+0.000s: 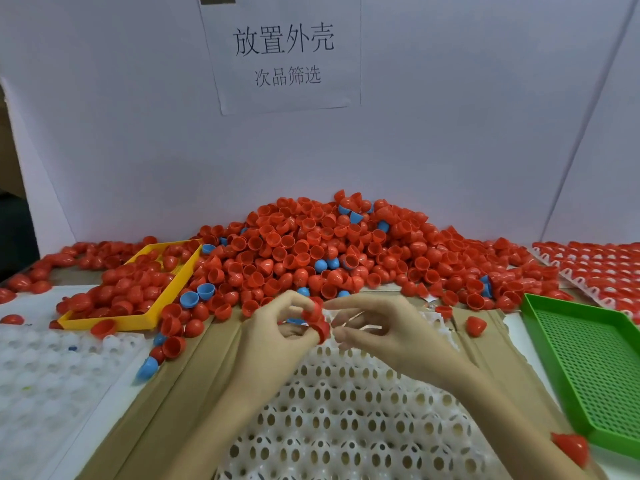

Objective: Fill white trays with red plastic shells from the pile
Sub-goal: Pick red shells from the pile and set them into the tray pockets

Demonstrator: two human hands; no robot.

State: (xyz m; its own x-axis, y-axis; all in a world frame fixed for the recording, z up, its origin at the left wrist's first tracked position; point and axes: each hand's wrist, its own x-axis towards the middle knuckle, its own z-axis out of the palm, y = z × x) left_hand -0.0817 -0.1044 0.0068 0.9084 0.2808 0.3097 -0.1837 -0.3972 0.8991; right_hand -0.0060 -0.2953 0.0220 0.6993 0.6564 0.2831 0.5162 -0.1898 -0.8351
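Red plastic shells lie heaped in a broad pile (322,251) against a white backboard (138,133), with a few blue shells (188,299) scattered among them. A paper sign (284,53) printed with Chinese characters hangs on the board above the heap.

Nearest the camera, a white tray (346,427) with rows of perforated cups rests on brown cardboard (180,382), every visible cup unfilled. A second white tray (52,368) sits at the left edge, and a tray already filled with red shells (595,268) lies at far right. A green mesh basket (588,368) stands at right, apart from the pile; a yellow basket (138,289) at left holds red shells and touches the heap's edge.

Above the far end of the near tray, the left hand (277,330) curls its fingers round a small stack of red shells (317,322), thumb and forefinger pinching the top one. The right hand (377,327) reaches toward the stack from the other side, its fingers bent and close together; motion blur makes it impossible to tell whether they grip a shell.

A single red shell (571,446) lies at the green basket's near corner.
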